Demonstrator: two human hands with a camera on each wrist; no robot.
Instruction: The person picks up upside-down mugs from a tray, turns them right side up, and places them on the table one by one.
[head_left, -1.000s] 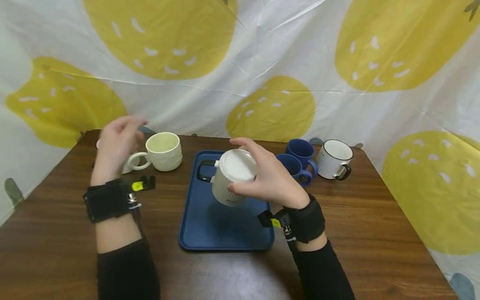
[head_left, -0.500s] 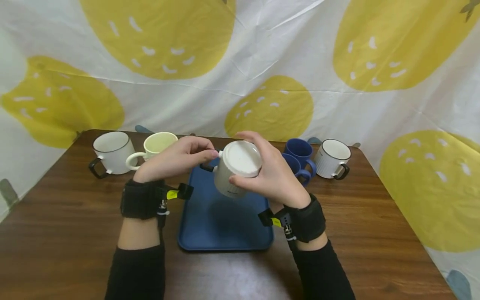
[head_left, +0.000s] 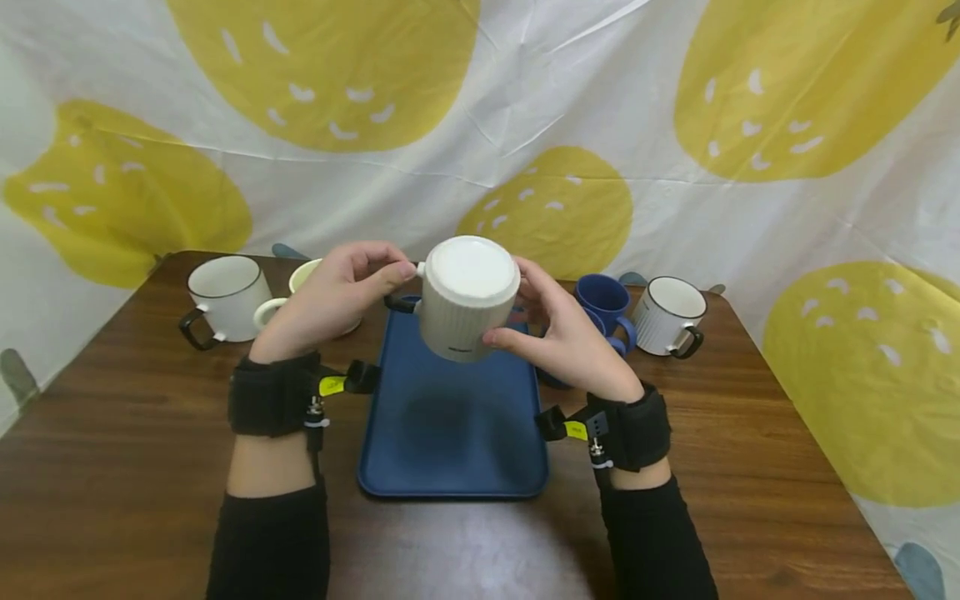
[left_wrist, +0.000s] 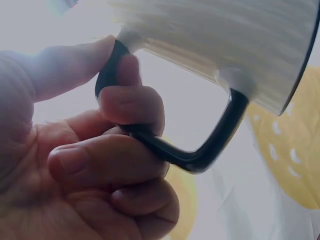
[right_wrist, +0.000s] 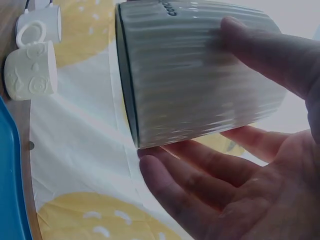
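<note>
The white ribbed ceramic mug with a black handle [head_left: 465,298] is held upside down in the air above the far end of the blue rectangular plastic tray [head_left: 453,433], base facing up. The left hand [head_left: 333,296] is at the mug's 9 o'clock side; its fingers [left_wrist: 131,102] curl round the black handle and the thumb presses at the handle's top joint. The right hand [head_left: 566,342] is at the 3 o'clock side; its fingers [right_wrist: 187,200] lie nearly straight along the ribbed wall, thumb on the opposite face, cradling the mug.

The tray rests on the dark wooden counter [head_left: 750,450]. At the tray's 10 o'clock stand a white enamel mug with a black rim [head_left: 225,287] and a cream embossed mug [right_wrist: 30,75]. At 2 o'clock stand two dark blue mugs [head_left: 603,298] and a second white black-rimmed mug [head_left: 671,317].
</note>
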